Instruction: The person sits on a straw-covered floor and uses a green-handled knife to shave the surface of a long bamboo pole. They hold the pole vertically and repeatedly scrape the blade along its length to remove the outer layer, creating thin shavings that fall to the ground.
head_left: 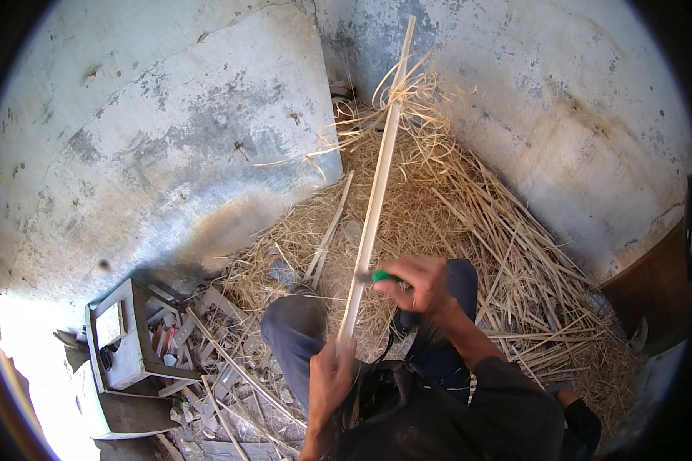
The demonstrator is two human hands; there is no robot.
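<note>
A long pale split strip, likely bamboo (377, 192), runs from my lap up toward the wall corner. My left hand (331, 376) is closed round its near end. In my right hand (419, 284) is a green-handled knife (381, 276), gripped in a closed fist. The short dark blade lies against the strip a little beyond my left hand; its edge is too small to make out. Thin curled shavings (411, 96) cling to the strip near its far end.
Straw-like shavings (407, 207) cover the floor ahead. Long thin strips (507, 238) are heaped along the right wall (577, 115). To the left stands an upturned wooden stool-like frame (134, 369) among scraps. A pale slab (207, 131) leans at the far left.
</note>
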